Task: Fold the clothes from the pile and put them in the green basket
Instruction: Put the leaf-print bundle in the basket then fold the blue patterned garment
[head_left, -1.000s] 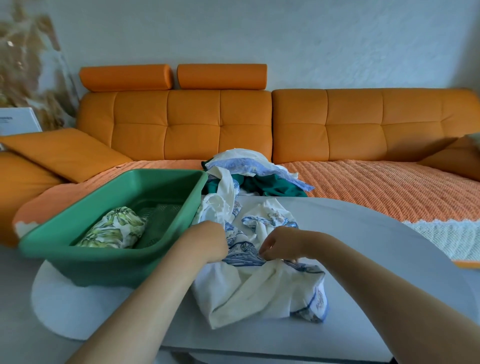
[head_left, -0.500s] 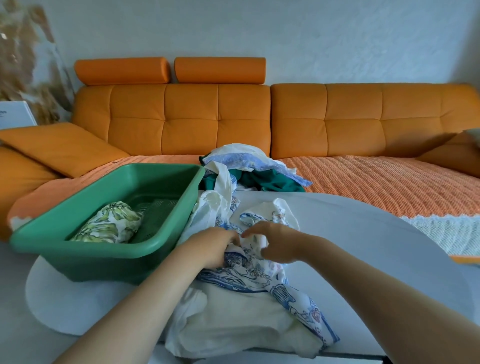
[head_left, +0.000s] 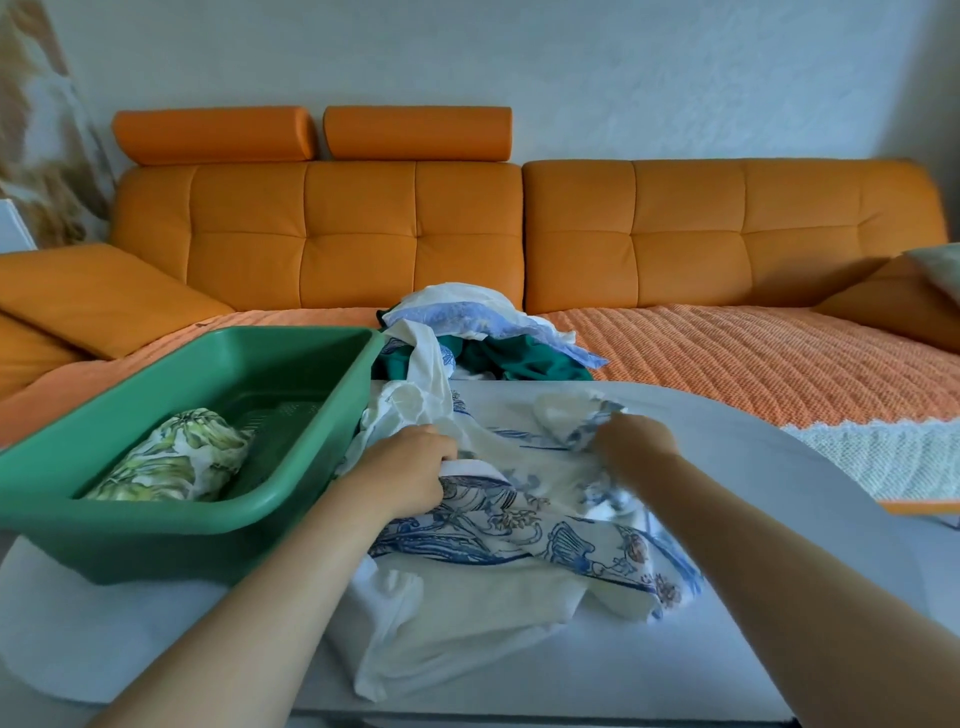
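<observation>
Orange sofa (head_left: 363, 234) is filling the background, and we are working at a pale table (head_left: 779, 519) in front of it. We are holding a blue-print garment (head_left: 519, 525) that is lying crumpled on the table just right of the basket (head_left: 156, 535). Our left hand (head_left: 410, 467) is clenching a white edge of it beside the basket wall. Our right hand (head_left: 634, 441), blurred, is seeming to pinch a corner farther right. One leafy bundle (head_left: 176, 457) is already sitting in the basket and the pile (head_left: 478, 338) is waiting by the table's far edge, so we are judging the task as early.

The step in hand is spreading this garment flat before folding. Next we are needing to draw the two grips wider and lay the cloth smooth, minding the part hanging over the near edge. Half a second ago our hands were almost touching at the middle of the cloth. Now they are standing well apart, and the cloth between them is opening out.
</observation>
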